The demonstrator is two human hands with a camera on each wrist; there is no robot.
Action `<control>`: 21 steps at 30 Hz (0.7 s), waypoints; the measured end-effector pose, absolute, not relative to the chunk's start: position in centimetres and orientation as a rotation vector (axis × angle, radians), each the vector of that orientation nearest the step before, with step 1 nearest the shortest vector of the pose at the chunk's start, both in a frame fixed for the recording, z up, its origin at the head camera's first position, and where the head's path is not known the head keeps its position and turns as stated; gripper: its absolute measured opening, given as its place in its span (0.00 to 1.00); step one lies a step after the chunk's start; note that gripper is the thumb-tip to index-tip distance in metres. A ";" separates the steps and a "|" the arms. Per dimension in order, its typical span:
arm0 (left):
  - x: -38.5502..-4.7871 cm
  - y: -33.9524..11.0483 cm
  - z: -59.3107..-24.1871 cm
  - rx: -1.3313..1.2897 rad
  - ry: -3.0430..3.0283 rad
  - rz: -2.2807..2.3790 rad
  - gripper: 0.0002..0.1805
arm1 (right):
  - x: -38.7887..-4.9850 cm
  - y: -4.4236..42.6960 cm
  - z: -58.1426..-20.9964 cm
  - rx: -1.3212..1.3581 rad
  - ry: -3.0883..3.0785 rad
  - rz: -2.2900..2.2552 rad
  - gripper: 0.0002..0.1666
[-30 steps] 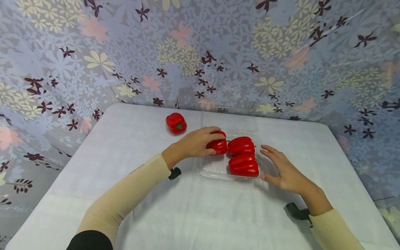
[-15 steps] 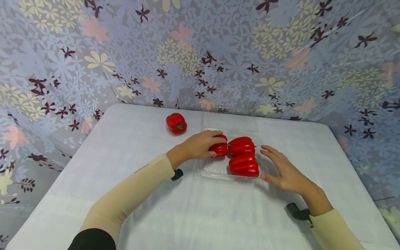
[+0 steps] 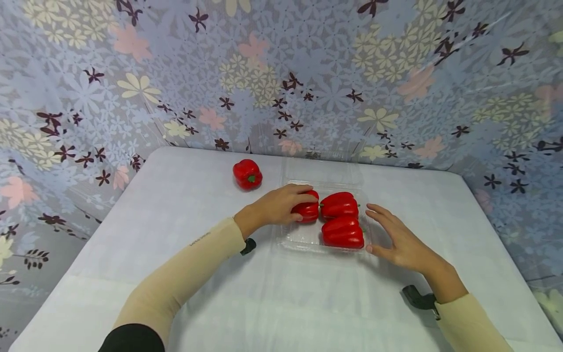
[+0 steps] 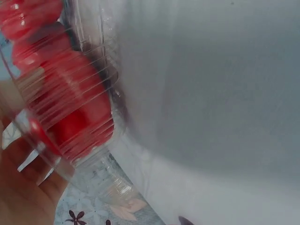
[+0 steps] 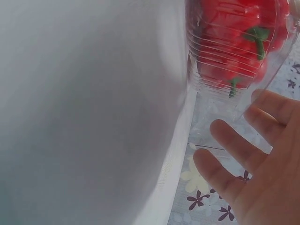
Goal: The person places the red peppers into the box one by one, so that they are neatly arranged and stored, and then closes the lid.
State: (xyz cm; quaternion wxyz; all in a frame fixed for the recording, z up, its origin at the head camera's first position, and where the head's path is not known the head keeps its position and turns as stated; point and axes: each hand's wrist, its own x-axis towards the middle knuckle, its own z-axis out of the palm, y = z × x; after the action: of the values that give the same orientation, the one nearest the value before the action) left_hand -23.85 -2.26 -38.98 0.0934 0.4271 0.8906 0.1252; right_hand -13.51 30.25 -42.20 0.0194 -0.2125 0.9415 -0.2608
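Note:
A clear plastic container (image 3: 303,239) with an open lid holds red bell peppers. The left hand (image 3: 279,205) grips one pepper (image 3: 309,211) in the container's left part, fingers over its top and thumb at its near side. To the right lie a second pepper (image 3: 339,204) and, nearer the front, a third (image 3: 343,233). The right hand (image 3: 402,242) is beside the container's right wall, fingers spread and holding nothing. In the right wrist view its fingertips are close to the ribbed wall (image 5: 225,61); whether they touch it, I cannot tell.
Another red pepper (image 3: 248,174) sits on the white-covered table (image 3: 198,176), left of the container. The transparent lid (image 3: 321,171) lies back toward the flowered cloth (image 3: 264,73) behind the table.
Compared with a second ago, the left hand and its pepper are slightly nearer the front of the container. The right hand has stayed in place.

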 end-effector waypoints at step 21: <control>-23.7 -2.5 -39.5 1.308 2.688 0.468 0.30 | -13.5 30.5 -42.4 -0.701 2.933 -0.820 0.50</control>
State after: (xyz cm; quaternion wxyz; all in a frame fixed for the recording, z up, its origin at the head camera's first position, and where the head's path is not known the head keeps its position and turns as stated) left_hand -23.70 -2.46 -39.53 0.0577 0.4316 0.8869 0.1545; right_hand -13.51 30.51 -42.38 0.0082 -0.2243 0.9385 -0.2623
